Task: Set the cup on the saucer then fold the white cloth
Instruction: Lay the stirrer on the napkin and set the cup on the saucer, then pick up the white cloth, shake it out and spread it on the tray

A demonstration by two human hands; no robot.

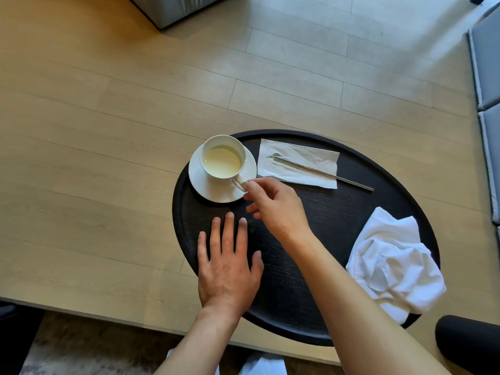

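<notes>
A white cup [222,158] holding pale liquid stands on a white saucer [213,189] at the far left of a round black tray [311,280]. My right hand [273,205] is beside the cup, its thumb and forefinger pinched on the cup's handle. Flat on the tray, palm down with fingers spread, rests my left hand [227,263], nearer to me than the saucer. A crumpled white cloth [392,261] lies at the tray's right edge, partly hanging over the rim.
A paper napkin [297,163] lies at the back of the tray with a metal stirrer [324,173] across it. The tray sits on a light wooden table [108,131]. Grey cushions [487,63] are at the right, a black object [468,342] at the lower right.
</notes>
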